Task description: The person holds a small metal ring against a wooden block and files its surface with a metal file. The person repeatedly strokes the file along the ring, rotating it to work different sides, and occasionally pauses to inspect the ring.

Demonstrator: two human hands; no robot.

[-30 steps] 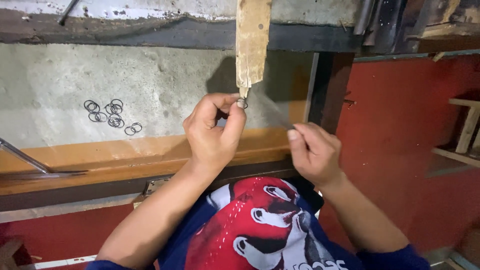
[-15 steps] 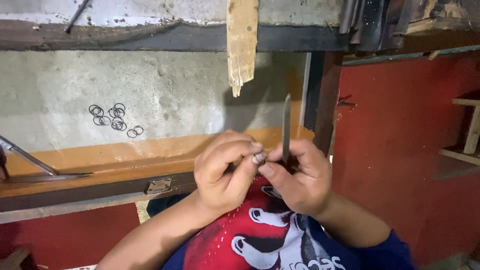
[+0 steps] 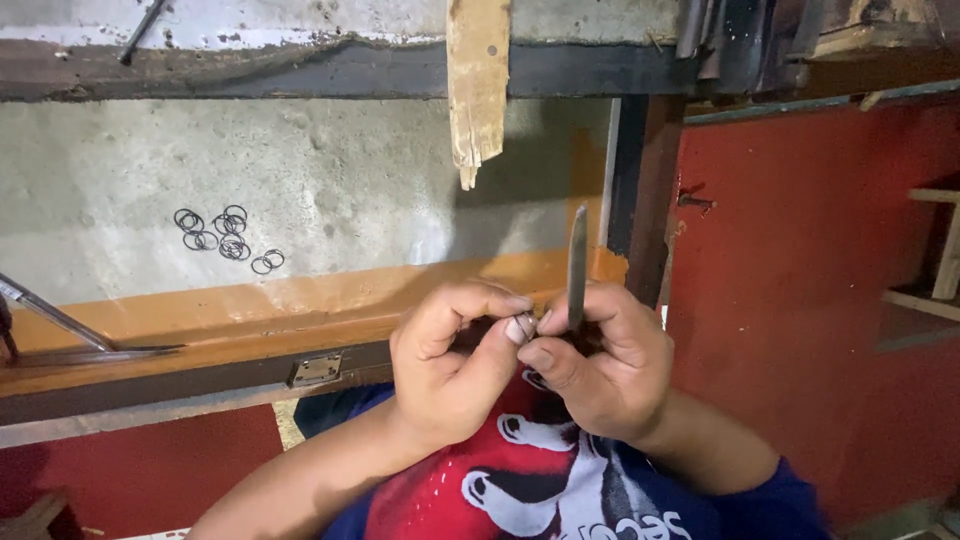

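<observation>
My left hand (image 3: 455,360) and my right hand (image 3: 600,360) are held together close to my chest, fingertips touching. A thin grey metal rod (image 3: 577,265) stands upright out of my right hand's grip. My left thumb and forefinger pinch a very small object (image 3: 520,325) right beside the rod's lower end; it is too small to make out. Several thin black wire rings (image 3: 225,235) lie in a loose cluster on the grey concrete slab (image 3: 330,190), well to the left of both hands.
A splintered wooden strip (image 3: 477,85) hangs down from a dark beam above the slab. An orange wooden ledge (image 3: 200,325) with a metal hinge (image 3: 316,370) runs along the slab's near edge. A metal tool (image 3: 60,320) lies at left. A red wall (image 3: 820,290) stands at right.
My left hand came down from the hanging wooden strip and met my right hand near my chest. The rod now stands upright in my right hand.
</observation>
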